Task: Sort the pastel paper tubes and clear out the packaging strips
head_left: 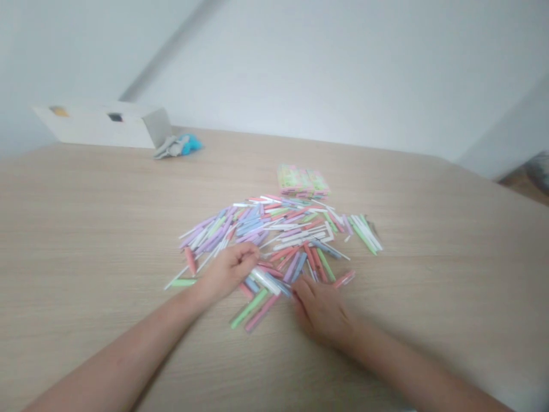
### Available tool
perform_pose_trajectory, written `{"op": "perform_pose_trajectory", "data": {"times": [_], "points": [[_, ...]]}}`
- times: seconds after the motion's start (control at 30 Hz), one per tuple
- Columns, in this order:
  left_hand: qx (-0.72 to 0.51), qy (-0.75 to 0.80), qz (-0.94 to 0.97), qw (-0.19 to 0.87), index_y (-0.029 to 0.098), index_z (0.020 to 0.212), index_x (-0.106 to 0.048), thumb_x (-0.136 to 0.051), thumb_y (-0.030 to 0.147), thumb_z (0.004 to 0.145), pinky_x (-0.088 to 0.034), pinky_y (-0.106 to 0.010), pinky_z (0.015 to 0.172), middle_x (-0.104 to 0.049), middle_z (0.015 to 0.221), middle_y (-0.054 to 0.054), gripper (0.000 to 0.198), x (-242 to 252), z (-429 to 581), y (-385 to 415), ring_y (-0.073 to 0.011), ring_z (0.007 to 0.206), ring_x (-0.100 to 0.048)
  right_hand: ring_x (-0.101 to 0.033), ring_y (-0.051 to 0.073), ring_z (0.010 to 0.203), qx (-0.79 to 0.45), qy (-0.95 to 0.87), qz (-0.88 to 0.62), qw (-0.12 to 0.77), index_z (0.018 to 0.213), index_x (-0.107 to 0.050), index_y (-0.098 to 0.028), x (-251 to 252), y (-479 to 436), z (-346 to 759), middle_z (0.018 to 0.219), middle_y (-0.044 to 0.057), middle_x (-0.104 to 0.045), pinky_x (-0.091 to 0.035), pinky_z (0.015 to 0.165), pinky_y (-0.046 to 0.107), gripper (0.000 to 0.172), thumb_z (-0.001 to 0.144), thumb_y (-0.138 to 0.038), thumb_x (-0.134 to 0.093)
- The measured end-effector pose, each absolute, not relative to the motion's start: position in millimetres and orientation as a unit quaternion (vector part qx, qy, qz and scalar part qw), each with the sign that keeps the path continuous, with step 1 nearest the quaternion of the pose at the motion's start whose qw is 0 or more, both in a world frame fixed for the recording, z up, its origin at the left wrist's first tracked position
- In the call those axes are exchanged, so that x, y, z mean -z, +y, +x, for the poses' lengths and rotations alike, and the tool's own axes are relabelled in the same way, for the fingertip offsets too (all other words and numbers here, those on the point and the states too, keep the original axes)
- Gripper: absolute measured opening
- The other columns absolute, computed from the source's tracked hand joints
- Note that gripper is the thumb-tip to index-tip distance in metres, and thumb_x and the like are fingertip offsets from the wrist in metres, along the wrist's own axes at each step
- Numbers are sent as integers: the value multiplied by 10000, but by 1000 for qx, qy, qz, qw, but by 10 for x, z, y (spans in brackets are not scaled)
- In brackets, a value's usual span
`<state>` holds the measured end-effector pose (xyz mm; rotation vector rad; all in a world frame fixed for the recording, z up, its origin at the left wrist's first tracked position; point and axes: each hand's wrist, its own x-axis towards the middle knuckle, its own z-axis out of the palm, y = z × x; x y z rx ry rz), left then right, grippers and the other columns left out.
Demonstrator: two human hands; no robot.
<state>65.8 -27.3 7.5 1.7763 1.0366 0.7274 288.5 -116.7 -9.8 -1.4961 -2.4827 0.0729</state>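
A loose heap of thin sticks (253, 224) in pink, purple, blue, green and white lies across the middle of the table; some look wrapped in clear film. My left hand (234, 266) is at the heap's near left side, thumb and forefinger pinched together; what they hold is too blurred to name. Just below those fingertips is a white stick (266, 280) with a shiny clear wrapper. On the near right side, my right hand (319, 309) has its fingers curled down beside a blue stick (283, 287), their tips partly hidden. A green stick (249, 308) points toward me between the hands.
Behind the heap sits a stack of green-and-pink printed packets (302, 181). A white box (103, 127) with small cutouts stands at the back left, with a crumpled grey and blue cloth-like item (178, 145) beside it. A white wall rises behind the wooden table (86, 229).
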Motion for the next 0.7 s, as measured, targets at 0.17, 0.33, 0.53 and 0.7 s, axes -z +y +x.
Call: {"op": "perform_pose_trajectory", "data": {"times": [0.17, 0.33, 0.53, 0.7], "points": [[-286, 421, 714, 480, 183, 770, -555, -469, 377, 859, -425, -192, 444, -501, 622, 42, 231, -63, 663, -270, -111, 530, -509, -553, 183, 738, -87, -810, -539, 216, 894, -518, -194, 77, -1032, 2938, 853, 57, -589, -392, 665, 305, 184, 948, -222, -344], [-278, 418, 701, 507, 181, 787, -544, -472, 402, 868, -448, -195, 426, -526, 642, 43, 246, -51, 669, -276, -109, 509, -539, -513, 154, 656, -223, -670, -603, 371, 792, -525, -202, -56, -1020, 3192, 692, 1, -526, -396, 621, 276, 284, 969, -299, -324], [-269, 406, 672, 558, 181, 831, -537, -477, 428, 864, -489, -214, 416, -619, 728, 19, 256, -42, 675, -291, -118, 516, -577, -563, 152, 651, -297, -731, -589, 177, 955, -679, -211, -280, -1217, 3318, 715, -1, -622, -414, 619, 266, 181, 827, -197, -551], [-271, 401, 664, 571, 179, 821, -546, -495, 439, 858, -502, -209, 416, -607, 682, 27, 267, -72, 684, -297, -117, 517, -578, -611, 185, 853, -233, -798, -550, 83, 957, -683, -223, -351, -1284, 3289, 970, 48, -648, -441, 771, 304, 242, 809, -98, -537]]}}
